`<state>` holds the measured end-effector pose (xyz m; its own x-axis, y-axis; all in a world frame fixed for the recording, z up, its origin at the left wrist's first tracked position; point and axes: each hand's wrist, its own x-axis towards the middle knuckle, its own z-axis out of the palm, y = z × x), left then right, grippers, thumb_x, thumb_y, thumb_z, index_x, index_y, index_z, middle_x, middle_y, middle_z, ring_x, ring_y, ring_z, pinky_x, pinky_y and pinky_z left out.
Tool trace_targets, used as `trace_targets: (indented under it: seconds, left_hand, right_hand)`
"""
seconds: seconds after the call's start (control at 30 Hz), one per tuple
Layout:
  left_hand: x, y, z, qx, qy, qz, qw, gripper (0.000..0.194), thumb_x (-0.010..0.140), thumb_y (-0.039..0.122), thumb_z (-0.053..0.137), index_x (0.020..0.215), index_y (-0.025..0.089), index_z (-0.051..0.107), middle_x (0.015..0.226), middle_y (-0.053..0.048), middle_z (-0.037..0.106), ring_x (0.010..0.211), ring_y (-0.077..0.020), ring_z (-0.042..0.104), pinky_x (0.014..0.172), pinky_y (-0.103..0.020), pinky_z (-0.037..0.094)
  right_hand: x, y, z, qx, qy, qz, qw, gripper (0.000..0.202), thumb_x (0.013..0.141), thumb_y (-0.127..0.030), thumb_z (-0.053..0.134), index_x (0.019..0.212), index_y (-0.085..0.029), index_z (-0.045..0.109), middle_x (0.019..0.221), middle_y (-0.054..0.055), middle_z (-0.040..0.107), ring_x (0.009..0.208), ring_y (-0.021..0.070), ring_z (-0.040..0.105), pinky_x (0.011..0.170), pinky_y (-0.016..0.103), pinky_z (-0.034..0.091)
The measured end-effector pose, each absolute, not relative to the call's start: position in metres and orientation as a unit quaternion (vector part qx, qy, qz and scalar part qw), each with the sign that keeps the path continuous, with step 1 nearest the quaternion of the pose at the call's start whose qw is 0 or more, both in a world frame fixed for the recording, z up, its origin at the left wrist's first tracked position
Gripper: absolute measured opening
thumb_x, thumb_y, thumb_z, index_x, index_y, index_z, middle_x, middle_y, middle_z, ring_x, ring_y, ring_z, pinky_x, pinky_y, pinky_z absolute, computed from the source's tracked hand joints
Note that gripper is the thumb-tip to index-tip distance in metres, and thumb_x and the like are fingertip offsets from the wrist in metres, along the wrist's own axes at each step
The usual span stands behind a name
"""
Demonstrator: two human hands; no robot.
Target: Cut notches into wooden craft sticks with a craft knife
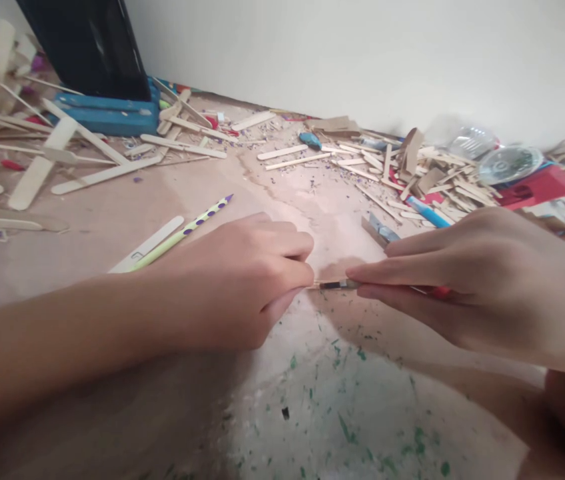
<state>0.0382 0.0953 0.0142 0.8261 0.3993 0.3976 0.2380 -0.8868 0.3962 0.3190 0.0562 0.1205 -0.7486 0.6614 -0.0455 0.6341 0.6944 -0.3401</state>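
Observation:
My left hand (267, 280) is closed in a pinch at the middle of the table, on a thin wooden stick (314, 285) of which only a short end shows. Facing it, my right hand (442, 273) grips a slim craft knife (333, 285) with a dark metal tip; a bit of red shows under the fingers. The tip meets or nearly meets the stick's end. Beside my right fingers lies a flat grey-blue blade-like piece (382, 230), partly hidden. By my left forearm rest a light green pencil (182, 233) with purple dots and a marked craft stick (150, 243).
A dark phone-like device (87, 47) leans in a blue stand (107, 115) at the back left. Craft sticks (42, 163) are heaped on the left, more wooden pieces (442, 177) on the right near a clear plastic piece (510, 163). Green flecks (347, 427) mark the front surface.

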Motion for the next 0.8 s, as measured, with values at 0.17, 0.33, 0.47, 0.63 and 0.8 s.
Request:
trace_targets:
  seconds: [0.17,0.33,0.47,0.63,0.8]
  left_hand:
    - [0.0388,0.0962,0.0152,0.941,0.166,0.244,0.169,0.045,0.115,0.020,0.049,0.085,0.025,0.083,0.084,-0.004,0.070,0.082,-0.0220,0.061,0.081,-0.042,0.045]
    - [0.0400,0.0976,0.0147,0.942,0.151,0.256,0.155,0.047,0.115,0.020,0.049,0.081,0.024,0.082,0.079,-0.004,0.066,0.077,-0.0214,0.058,0.078,-0.041,0.044]
    - [0.0394,0.0978,0.0165,0.942,0.142,0.262,0.152,0.048,0.115,0.017,0.048,0.084,0.022,0.084,0.076,-0.004,0.061,0.076,-0.0214,0.056,0.076,-0.042,0.043]
    - [0.0403,0.0993,0.0164,0.948,0.157,0.232,0.151,0.042,0.107,0.013,0.051,0.085,0.025,0.085,0.075,-0.004,0.061,0.077,-0.0216,0.057,0.076,-0.041,0.044]
    - [0.0413,0.0993,0.0157,0.950,0.145,0.234,0.151,0.025,0.096,0.012,0.061,0.099,0.027,0.082,0.075,-0.001,0.058,0.074,-0.0211,0.055,0.075,-0.040,0.043]
  right_hand:
    - [0.3202,0.0560,0.1220,-0.359,-0.912,0.195,0.035,0.028,0.120,-0.035,0.067,0.130,-0.032,0.094,0.082,-0.004,0.085,0.052,0.0086,0.056,0.056,0.031,0.038]
    - [0.3183,0.0568,0.1218,-0.358,-0.914,0.187,0.031,0.029,0.118,-0.031,0.068,0.130,-0.030,0.094,0.085,-0.001,0.087,0.050,0.0085,0.054,0.055,0.033,0.035]
    - [0.3179,0.0578,0.1208,-0.346,-0.918,0.189,0.039,0.031,0.119,-0.029,0.065,0.132,-0.031,0.093,0.089,-0.003,0.089,0.051,0.0084,0.058,0.054,0.031,0.037]
    - [0.3163,0.0572,0.1210,-0.356,-0.915,0.186,0.029,0.030,0.120,-0.034,0.065,0.130,-0.031,0.093,0.088,-0.002,0.088,0.054,0.0112,0.062,0.055,0.033,0.037]
    - [0.3146,0.0561,0.1245,-0.339,-0.932,0.130,0.006,0.033,0.119,-0.030,0.059,0.108,-0.026,0.090,0.066,-0.002,0.071,0.051,0.0137,0.054,0.054,0.037,0.027]
